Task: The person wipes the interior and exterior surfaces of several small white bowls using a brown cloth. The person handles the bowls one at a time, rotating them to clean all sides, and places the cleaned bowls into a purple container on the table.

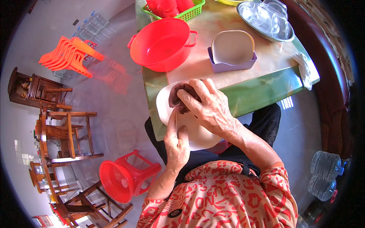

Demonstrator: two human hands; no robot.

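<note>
My left hand [177,145] grips the edge of a white plastic board or tray [201,136] held over my lap. In my right hand [209,105] is a dark brownish cloth [182,95], bunched at the upper end of that board. Another white rounded piece [164,104] lies under the cloth at the table edge; whether the two pieces are joined I cannot tell. Past my hands, a purple holder [233,67] stands on the table with rounded white boards [233,47] upright in it. A large red plastic basin [161,45] is to its left.
Red items fill a green basket [194,11] at the back. A metal tray [289,34] holds clear plastic containers; a white cloth [303,68] hangs over the table's right edge. On the floor are a red stool [137,171] with a red basin [115,181], wooden chairs [70,134] and water bottles [325,173].
</note>
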